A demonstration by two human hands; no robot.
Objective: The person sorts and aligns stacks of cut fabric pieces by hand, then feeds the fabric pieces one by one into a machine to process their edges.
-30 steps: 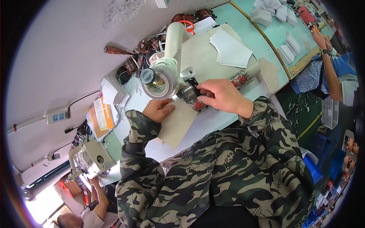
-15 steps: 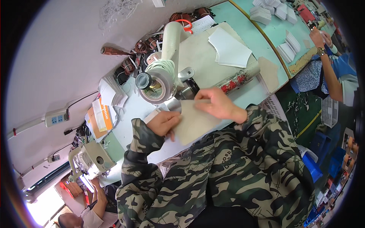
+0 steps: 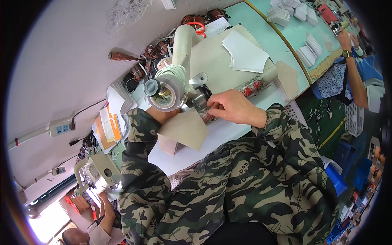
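Observation:
A beige sheet-like piece (image 3: 185,130) lies tilted at the near side of a cream sewing machine (image 3: 212,53), over a small pinkish-beige stack (image 3: 166,145). My left hand (image 3: 160,115) is at the far left edge of the piece; its fingers are hidden by the piece and by a round grey spool (image 3: 178,98) with pale green cord (image 3: 173,71). My right hand (image 3: 237,107) is closed, thumb and curled fingers together, beside the machine's metal head (image 3: 200,99). Whatever it may pinch there is too small to make out.
White cut pieces (image 3: 245,51) rest on the machine bed; a beige stack (image 3: 288,77) lies to its right. Orange-handled scissors (image 3: 199,29) and brown rolls (image 3: 152,51) line the wall. Co-workers sit at right and lower left. A white basket (image 3: 296,112) stands below the table edge.
The beige piece has moved left and turned, away from my right hand. My left hand has moved left and farther away, partly behind the spool. My right hand has come to the machine's head.

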